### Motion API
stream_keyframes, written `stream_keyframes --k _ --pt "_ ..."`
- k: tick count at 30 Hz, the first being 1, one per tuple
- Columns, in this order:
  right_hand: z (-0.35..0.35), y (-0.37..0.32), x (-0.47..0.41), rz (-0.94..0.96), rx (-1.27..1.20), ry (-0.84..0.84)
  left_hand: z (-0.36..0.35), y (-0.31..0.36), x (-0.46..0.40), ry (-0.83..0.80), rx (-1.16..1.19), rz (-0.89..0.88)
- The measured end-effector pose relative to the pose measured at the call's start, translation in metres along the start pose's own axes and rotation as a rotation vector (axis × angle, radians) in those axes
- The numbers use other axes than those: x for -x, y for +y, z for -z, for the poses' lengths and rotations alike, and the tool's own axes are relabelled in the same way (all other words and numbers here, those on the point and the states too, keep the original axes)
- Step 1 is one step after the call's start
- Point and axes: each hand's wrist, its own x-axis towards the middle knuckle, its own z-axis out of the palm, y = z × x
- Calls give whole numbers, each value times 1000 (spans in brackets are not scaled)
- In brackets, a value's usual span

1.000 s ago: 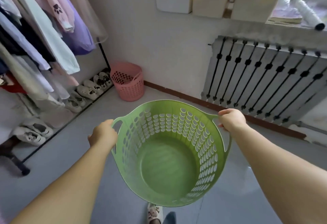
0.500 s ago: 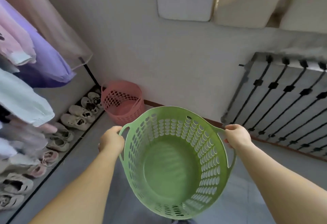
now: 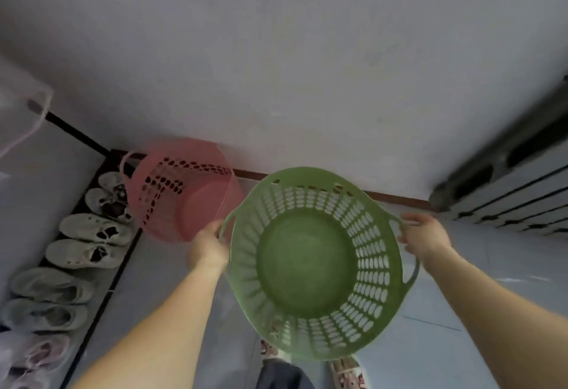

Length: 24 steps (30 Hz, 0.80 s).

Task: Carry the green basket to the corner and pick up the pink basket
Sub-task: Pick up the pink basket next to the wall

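The person stands close to the corner with the green basket [image 3: 310, 262] held out in front, above the grey floor [image 3: 461, 342]. The left hand [image 3: 209, 245] is closed around the loop handle on the basket's left rim. The right hand [image 3: 422, 236] is at the handle on the right rim; its fingers look loosely curled over it, though the blur makes it hard to say how firmly they grip. The basket is empty, its mouth tipped toward the person so the round bottom and the rows of oval holes in the wall show plainly.

The pink basket [image 3: 181, 192] sits on the floor in the corner, just to the left of the green one and a little farther back, against the white wall [image 3: 292, 66]. It is also empty, and a thin handle arches up at its left rim. The green basket's left rim overlaps the pink basket's right side in this view, and I cannot tell whether the two touch.

Along the left wall a row of pale shoes [image 3: 92, 228] lies on a dark low rack [image 3: 120, 268], running from beside the pink basket toward the person. On the right a radiator [image 3: 507, 192] with dark bars stands against the wall. A brown skirting strip [image 3: 396, 196] runs along the foot of the wall behind the green basket. Below the basket, the person's patterned slippers [image 3: 347, 370] and a dark trouser leg [image 3: 282, 376] show.
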Motion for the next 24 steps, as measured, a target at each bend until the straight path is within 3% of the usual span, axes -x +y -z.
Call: stream_keyframes --k 5,13,24 --pt "-54 -9 -60 -38 -46 -8 -40 8 -95 -98 30 -131" --pt "-123 -15 -133 -72 -108 51 -90 -2 -200 -130 126 -73" --pt "-141 -16 -157 -49 64 106 -107 -7 -220 86 -349 -226"
